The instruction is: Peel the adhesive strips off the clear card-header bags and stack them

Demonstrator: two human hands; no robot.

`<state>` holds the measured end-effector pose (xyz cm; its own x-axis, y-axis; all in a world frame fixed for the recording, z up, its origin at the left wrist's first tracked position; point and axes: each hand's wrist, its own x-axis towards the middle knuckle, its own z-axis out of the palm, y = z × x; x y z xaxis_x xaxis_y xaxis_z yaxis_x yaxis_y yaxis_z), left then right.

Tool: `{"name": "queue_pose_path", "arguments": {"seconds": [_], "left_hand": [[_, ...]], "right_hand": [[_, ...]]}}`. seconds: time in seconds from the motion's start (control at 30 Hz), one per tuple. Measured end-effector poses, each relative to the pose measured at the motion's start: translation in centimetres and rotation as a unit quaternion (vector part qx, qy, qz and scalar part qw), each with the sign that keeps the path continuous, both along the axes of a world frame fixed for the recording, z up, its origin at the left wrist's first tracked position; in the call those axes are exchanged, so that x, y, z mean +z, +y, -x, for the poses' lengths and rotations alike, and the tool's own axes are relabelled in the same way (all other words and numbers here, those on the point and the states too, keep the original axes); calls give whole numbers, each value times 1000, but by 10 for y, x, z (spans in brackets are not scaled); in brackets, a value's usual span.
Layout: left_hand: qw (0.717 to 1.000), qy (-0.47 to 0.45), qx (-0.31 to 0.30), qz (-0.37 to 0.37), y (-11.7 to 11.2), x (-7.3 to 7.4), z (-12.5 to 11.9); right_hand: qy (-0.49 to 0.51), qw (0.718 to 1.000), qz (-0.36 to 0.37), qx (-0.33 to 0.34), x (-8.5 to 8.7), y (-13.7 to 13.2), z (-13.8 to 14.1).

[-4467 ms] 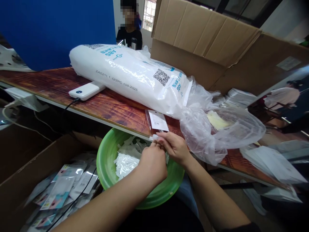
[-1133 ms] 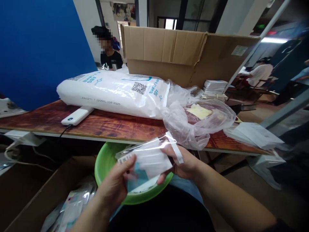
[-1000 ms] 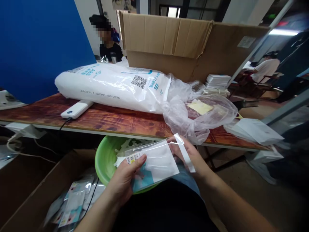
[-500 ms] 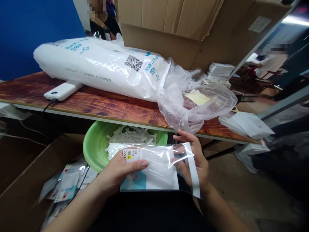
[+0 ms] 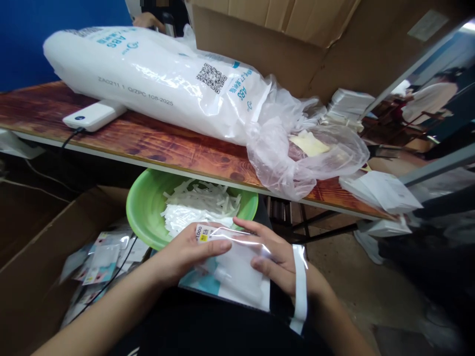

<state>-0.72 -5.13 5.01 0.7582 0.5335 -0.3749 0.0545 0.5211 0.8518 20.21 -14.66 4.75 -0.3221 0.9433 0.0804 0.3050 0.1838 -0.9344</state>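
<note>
My left hand [image 5: 198, 249] grips the left end of a clear plastic bag [image 5: 243, 289], thumb on the front. Inside it are a white and turquoise card and a whitish, translucent item whose kind I cannot make out. My right hand [image 5: 276, 254] is closed around the bag's right end, thumb in front and forefinger along the upper edge. Shiny film partly covers its fingers; whether they are inside the bag is unclear. The bag's flap, with a white strip [image 5: 301, 289], crosses the right wrist. Just behind is a green basin [image 5: 143, 212] of white strips [image 5: 189, 210].
A large white ABS sack [image 5: 156, 89] lies on the wooden shelf [image 5: 178, 151], beside a white power bank [image 5: 94, 116] and a crumpled clear bag [image 5: 282, 158]. Filled packets [image 5: 106, 262] lie in a cardboard box [image 5: 48, 257], lower left. People are in the background.
My right hand has moved left, over the bag, and its fingers have closed in. The flap strip now lies over the wrist. The bag tilts more, and the view has shifted downward.
</note>
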Motion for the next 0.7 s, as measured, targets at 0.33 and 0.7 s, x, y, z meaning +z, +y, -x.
{"name": "queue_pose_path", "arguments": {"seconds": [0.33,0.7], "left_hand": [[997,73,30,-9,-2,-5,-6],[990,92,108,-28,-3,-10,-11]], "right_hand": [[-11,999,7,-30,2,-10,-9],[45,964,1,-262,-8,-20,-1]]}}
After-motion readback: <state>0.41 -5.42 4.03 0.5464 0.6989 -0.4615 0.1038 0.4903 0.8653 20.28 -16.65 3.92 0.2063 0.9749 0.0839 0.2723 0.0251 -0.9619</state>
